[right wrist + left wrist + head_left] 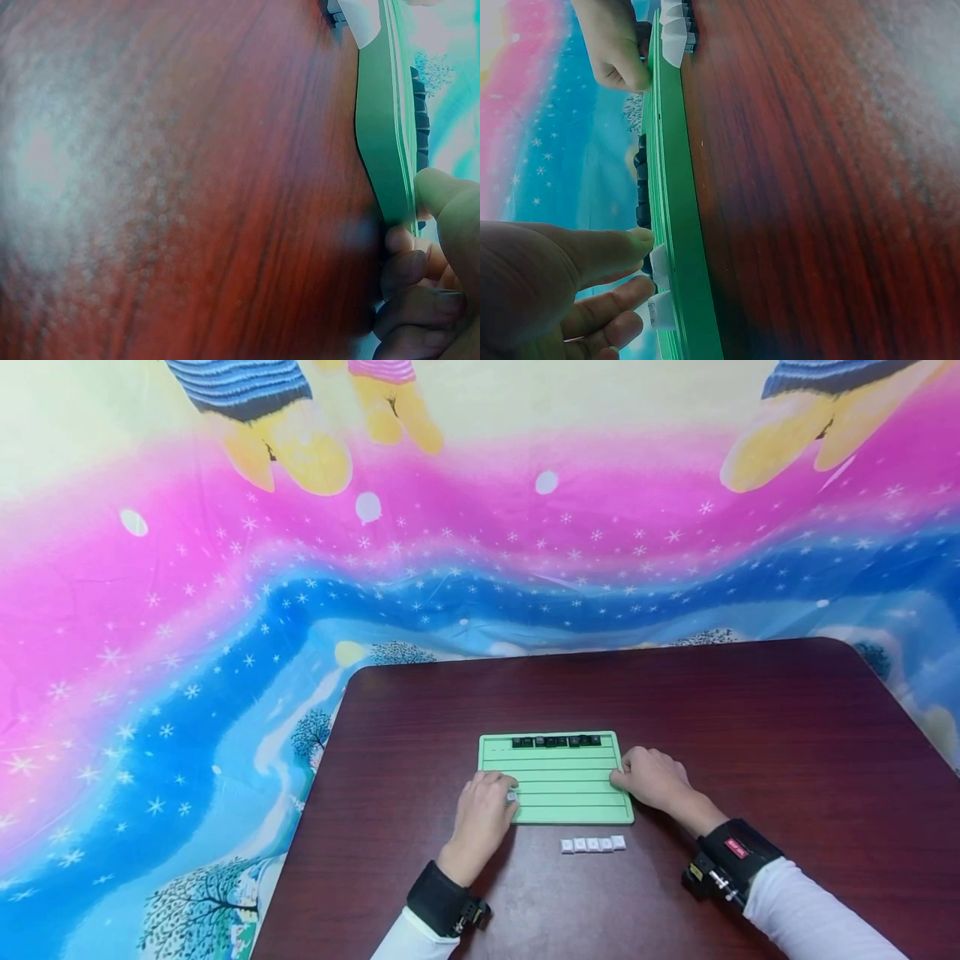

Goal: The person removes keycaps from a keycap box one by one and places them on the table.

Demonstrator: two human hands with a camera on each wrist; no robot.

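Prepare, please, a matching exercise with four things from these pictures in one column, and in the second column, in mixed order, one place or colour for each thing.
Column 1
1. row of black keycaps
2. row of five white keycaps
3. right hand
4. table

Column 2
A. at the right edge of the green board
B. dark reddish brown
C. on the board, along its far edge
D. off the board, beyond its edge nearest the person

Right pairs: 1-C, 2-D, 3-A, 4-B.
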